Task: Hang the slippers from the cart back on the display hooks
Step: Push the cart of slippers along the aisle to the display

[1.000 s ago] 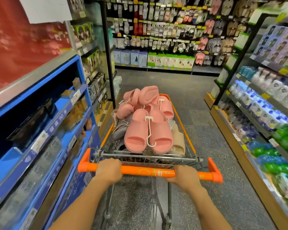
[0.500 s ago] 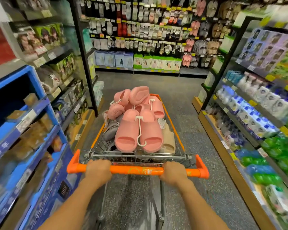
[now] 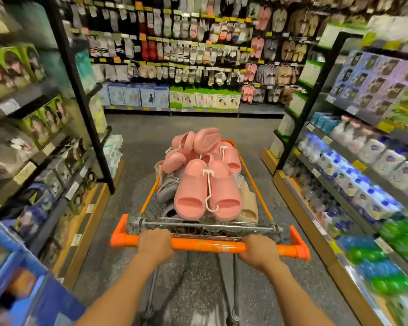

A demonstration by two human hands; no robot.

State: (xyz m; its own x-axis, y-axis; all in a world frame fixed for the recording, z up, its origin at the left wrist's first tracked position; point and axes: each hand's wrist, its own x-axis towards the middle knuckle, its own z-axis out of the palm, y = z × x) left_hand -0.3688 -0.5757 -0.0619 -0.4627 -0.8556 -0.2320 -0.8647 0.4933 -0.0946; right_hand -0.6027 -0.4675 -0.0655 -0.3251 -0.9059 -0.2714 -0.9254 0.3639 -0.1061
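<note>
The step in hand looks like wheeling the cart (image 3: 257,182) down the aisle to the slipper display (image 3: 269,67) on the far wall, where pink, grey and tan pairs hang on hooks to the right of the socks. To do it well, I would keep the cart centred between the two shelf runs, steer a little right so it ends just before the slipper section, and stop with room to step round to the basket; the load is heaped above the rim, so a gentle halt should keep pairs from sliding off. The slippers (image 3: 206,189) are all in the cart: a pink pair joined by a white hanger (image 3: 209,191) lies on top nearest the handle, more pink pairs are piled behind it, and grey and tan ones show beneath at the sides. None has been hung yet. The left hand (image 3: 154,245) is wrapped round the orange handle (image 3: 207,246) toward its left end, fingers curled over the bar. The right hand (image 3: 257,251) grips the same bar toward its right end, likewise closed round it. Neither hand touches a slipper.
</note>
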